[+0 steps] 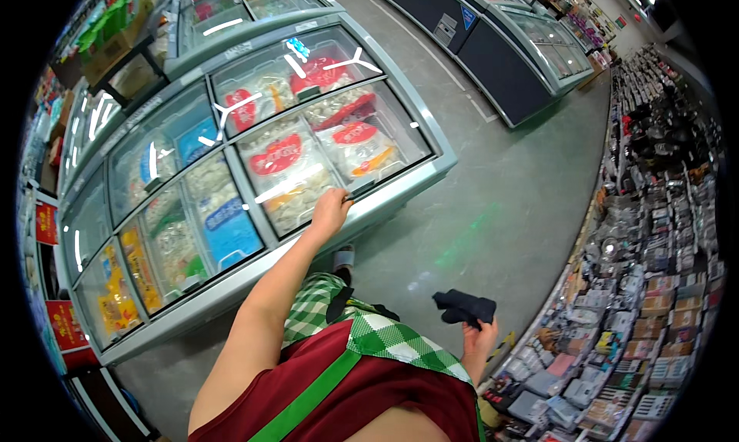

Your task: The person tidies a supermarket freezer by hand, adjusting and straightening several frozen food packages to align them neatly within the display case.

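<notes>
A chest freezer (358, 211) with sliding glass lids stands in front of me on the left. My left hand (331, 212) reaches to its near rim, fingers curled at the end of a black lid handle (364, 186). Under the glass beside that hand lie bags of frozen food (277, 159) with red and white printing, sorted in wire baskets. Low on the right, away from the freezer, my right hand (480, 335) grips a bunched dark cloth (466, 308). The lid panel at my left hand looks closed.
More glass-topped freezers stand behind (254, 15) and across the aisle (508, 55). Long shelves of packaged goods (629, 303) curve along the right. Grey floor (519, 199) runs between them. My foot (344, 257) is close to the freezer's base.
</notes>
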Tool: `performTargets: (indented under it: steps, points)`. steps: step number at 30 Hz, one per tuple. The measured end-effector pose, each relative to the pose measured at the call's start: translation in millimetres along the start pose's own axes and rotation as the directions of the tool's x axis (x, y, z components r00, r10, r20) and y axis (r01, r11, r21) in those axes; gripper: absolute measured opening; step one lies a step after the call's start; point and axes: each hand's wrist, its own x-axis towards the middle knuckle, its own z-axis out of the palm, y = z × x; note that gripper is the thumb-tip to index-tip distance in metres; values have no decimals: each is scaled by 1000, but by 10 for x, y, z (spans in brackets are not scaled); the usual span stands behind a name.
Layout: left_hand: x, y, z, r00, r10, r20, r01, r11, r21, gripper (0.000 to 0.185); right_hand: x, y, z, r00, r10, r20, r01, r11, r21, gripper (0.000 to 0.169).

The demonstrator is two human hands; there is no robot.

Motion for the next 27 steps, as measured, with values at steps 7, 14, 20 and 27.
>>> performTargets:
  steps: [7,14,20,27]
  points:
    - [671,-99,537,986,128,104,-159,908,387,12,658,-345,660,998,-61,-4,59,986,-156,34]
    - [1031,-286,438,971,240,-14,-189,796,574,10,1255,-567,1278,988,-93,122,125,947,-297,36]
    - [1901,-483,-224,931,-5,-366,225,797,561,20,2128,-781,1948,886,136,443,62,912,-405,48]
    - [1244,383,949,872,-327,363,465,784,-411,60,2808,-887,2935,582,495,645,-186,853,-487,50]
